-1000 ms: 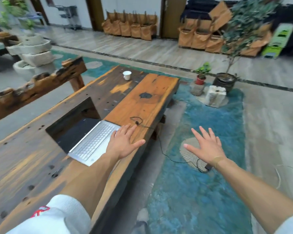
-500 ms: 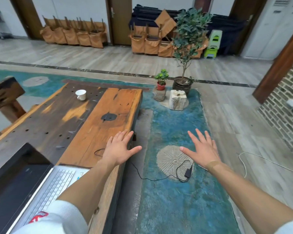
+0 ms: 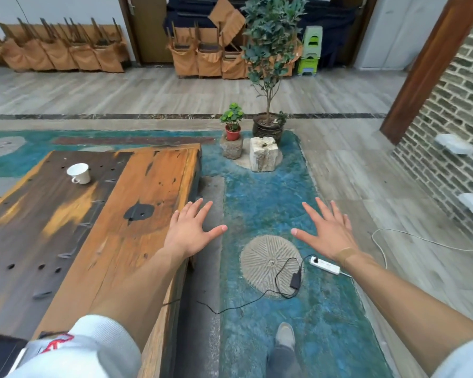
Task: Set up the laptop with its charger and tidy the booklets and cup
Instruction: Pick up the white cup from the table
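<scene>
Half a second on, the view had swung right, leaving only a dark corner of the laptop (image 3: 0,350) at lower left. Both hands hung spread and empty, and the right hand (image 3: 329,233) was nearer the charger brick (image 3: 295,279), which lay on the floor below it beside the power strip (image 3: 325,264) (its cord trailing left toward the table (image 3: 137,192)). I counted one charger, one strip, one cup (image 3: 79,173) far beyond the left hand (image 3: 190,233), and no booklets in view.

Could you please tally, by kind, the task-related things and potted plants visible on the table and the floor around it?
Cups: 1, the white cup on the table
Charger bricks: 1, the black charger on the floor
Power strips: 1, the white power strip
Potted plants: 2, the small plant and the tall tree
Total: 5
</scene>
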